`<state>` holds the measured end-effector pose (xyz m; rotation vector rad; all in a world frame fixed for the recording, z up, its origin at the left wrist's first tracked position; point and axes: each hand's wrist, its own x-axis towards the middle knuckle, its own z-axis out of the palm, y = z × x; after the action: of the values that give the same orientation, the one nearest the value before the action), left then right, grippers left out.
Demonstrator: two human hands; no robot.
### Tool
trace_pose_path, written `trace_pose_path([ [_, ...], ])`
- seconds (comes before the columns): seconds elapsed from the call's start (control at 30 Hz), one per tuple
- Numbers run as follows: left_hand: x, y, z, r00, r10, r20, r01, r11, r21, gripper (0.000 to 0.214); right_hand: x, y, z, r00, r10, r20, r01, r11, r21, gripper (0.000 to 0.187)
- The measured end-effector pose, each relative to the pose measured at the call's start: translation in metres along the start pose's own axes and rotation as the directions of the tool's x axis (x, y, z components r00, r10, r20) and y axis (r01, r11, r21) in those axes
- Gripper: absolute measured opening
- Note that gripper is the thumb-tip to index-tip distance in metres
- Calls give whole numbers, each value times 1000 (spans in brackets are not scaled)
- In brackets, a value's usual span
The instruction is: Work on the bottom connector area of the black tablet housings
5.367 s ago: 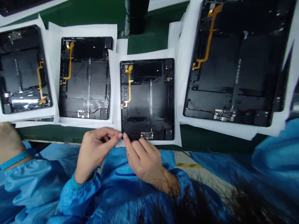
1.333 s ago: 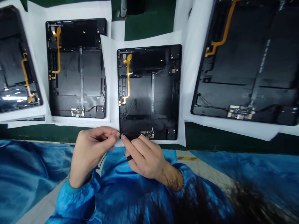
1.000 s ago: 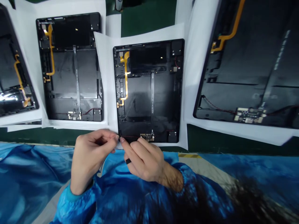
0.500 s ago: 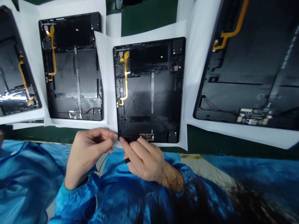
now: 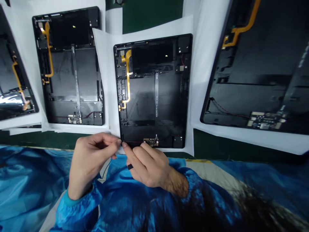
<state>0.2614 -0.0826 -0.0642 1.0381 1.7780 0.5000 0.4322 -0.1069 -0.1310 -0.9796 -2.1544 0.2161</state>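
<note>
In front of me a black tablet back shell (image 5: 142,109) lies open side up on white paper. It carries an orange flex cable (image 5: 128,77), a long grey ribbon cable (image 5: 156,96) and a small circuit board (image 5: 151,141) with a thin red wire. My left hand (image 5: 94,161) pinches thumb and forefinger together at the shell's near left corner; what is between the tips is too small to make out. My right hand (image 5: 149,164), a black ring on one finger, is curled, its forefinger pressing the same corner beside the wire's end. Its thumb is hidden.
Similar shells lie left (image 5: 72,71), far left (image 5: 16,71) and right (image 5: 260,80). White paper (image 5: 108,80) underlies them on a green table (image 5: 152,16). A blue sleeve (image 5: 29,180) of another person is at the lower left.
Both hands keep almost the same pose at the corner. The view has shifted slightly, so the shells on the left sit a little farther left and higher.
</note>
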Motion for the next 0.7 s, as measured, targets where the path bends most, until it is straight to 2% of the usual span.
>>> trace_pose_path([
  [0.23, -1, 5, 4, 1000, 22, -19, -22, 1000, 15, 16, 1, 1, -1, 1000, 13, 6, -13, 1000, 12, 30],
  [0.43, -2, 2, 5, 1000, 0, -21, 1, 1000, 15, 21, 2, 0, -2, 1000, -3, 30, 3, 1000, 12, 30],
  [0.7, -7, -8, 5, 999, -29, -35, 29, 1000, -9, 24, -1, -4, -14, 989, 17, 146, -21, 1000, 20, 41],
])
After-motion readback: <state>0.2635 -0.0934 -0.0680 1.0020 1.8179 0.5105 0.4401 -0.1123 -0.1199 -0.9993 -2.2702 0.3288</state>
